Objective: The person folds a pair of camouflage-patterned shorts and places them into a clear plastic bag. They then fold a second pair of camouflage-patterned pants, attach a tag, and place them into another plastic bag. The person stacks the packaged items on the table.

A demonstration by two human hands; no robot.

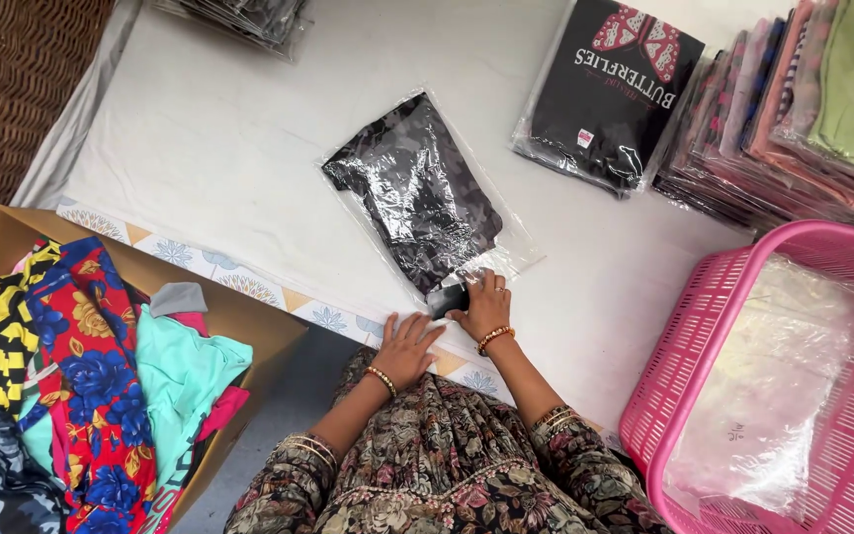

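Note:
A dark patterned garment lies inside a clear plastic bag [415,188] on the white sheet in the middle. My right hand [487,305] presses on the bag's near open end, fingers on the folded plastic and the dark cloth corner. My left hand [405,348] rests flat on the sheet just beside it, fingers spread, touching the bag's near edge. Both wrists wear bangles, and my sleeves are of dark floral cloth.
A cardboard box [239,316] at the left holds several bright garments. A pink plastic basket [704,336] with clear bags stands at the right. A bagged black printed shirt [610,84] and a stack of bagged garments [793,109] lie at the back right.

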